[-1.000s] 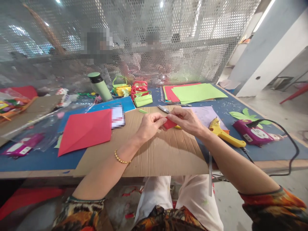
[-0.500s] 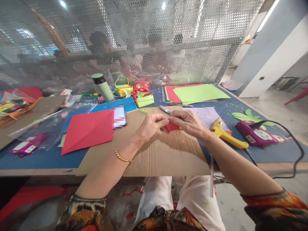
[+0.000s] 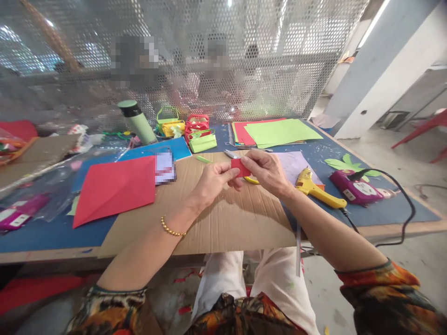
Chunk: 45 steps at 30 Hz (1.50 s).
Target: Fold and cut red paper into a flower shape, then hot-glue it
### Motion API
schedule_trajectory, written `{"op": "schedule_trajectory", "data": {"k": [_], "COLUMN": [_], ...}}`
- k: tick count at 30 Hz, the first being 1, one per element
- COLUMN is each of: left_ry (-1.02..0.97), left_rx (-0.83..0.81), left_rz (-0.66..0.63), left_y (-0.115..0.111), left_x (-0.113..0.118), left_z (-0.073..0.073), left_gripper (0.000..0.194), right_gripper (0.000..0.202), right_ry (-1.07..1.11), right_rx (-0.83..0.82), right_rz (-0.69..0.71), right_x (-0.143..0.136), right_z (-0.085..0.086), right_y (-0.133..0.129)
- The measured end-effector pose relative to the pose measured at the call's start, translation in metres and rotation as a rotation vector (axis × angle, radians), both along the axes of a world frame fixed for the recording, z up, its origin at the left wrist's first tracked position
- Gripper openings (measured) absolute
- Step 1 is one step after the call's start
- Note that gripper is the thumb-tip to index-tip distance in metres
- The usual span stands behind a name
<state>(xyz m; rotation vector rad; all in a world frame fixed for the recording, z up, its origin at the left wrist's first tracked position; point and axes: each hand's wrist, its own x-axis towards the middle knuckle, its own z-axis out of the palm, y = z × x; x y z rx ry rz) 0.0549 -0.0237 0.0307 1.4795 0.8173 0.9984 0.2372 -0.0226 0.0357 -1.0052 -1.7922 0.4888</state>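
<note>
A small piece of red paper (image 3: 240, 168) is pinched between my two hands, above the cardboard sheet (image 3: 209, 218). My left hand (image 3: 217, 180) grips its left edge between thumb and fingers. At its right edge, my right hand (image 3: 263, 171) closes thumb and fingertips on it. Just behind and below the hands lies a pair of scissors (image 3: 230, 154), blades pointing away; part of a yellow handle shows under the paper. To the left rests a large red sheet (image 3: 117, 188). A yellow glue gun (image 3: 319, 190) lies right of my right hand.
Small paper bags (image 3: 202, 141) and a green bottle (image 3: 138, 123) stand at the back. Coloured sheets (image 3: 282, 133) are stacked back right. A purple power strip (image 3: 358, 187) with a black cable sits on the right, near green paper leaves (image 3: 345, 164). Perforated metal mesh (image 3: 195, 60) rises behind.
The red paper piece has been raised and turned, so more of its flat face shows between my hands. The view has shifted slightly, moving the table items leftward.
</note>
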Motion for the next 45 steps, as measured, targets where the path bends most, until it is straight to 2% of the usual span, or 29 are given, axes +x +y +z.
{"op": "schedule_trajectory", "data": {"k": [7,11,18,22,28,31,39,42,45], "left_ry": [-0.029,-0.067,-0.132,-0.129,-0.082,-0.064,0.004,0.037,0.058], "left_rx": [-0.031,-0.024,-0.056,-0.027,0.055,0.088,0.224,0.263,0.236], "left_rz": [-0.092,-0.046,0.061,0.097,0.094,0.117,0.197,0.192,0.163], "left_y": [0.0028,0.0025,0.0056,0.008,0.0071,0.0071,0.005,0.0031,0.0006], "left_x": [-0.0005,-0.0007,-0.0028,-0.0041,-0.0034,-0.0024,0.0001,0.0014,0.0023], "left_z": [0.0,0.0005,0.0027,0.0026,0.0011,0.0002,-0.0032,-0.0046,-0.0038], "left_gripper": [0.04,0.04,0.039,0.038,0.037,0.031,0.017,0.016,0.017], "right_gripper": [0.049,0.055,0.069,0.064,0.048,0.045,0.057,0.056,0.051], "right_ry": [0.095,0.122,0.186,0.09,0.075,0.072,0.09,0.102,0.069], "right_rx": [-0.062,-0.059,-0.228,-0.212,-0.245,-0.263,-0.184,-0.133,-0.081], "right_rz": [0.057,0.089,0.209,0.241,0.258,0.288,0.218,0.166,0.096], "right_x": [0.0007,0.0001,0.0033,0.0022,0.0033,0.0055,0.0076,0.007,0.0058], "right_z": [-0.0043,-0.0039,0.0009,-0.0021,-0.0067,-0.0072,-0.0024,-0.0025,-0.0032], "right_y": [0.005,0.0027,0.0009,0.0038,0.0068,0.0079,0.0074,0.0075,0.0064]}}
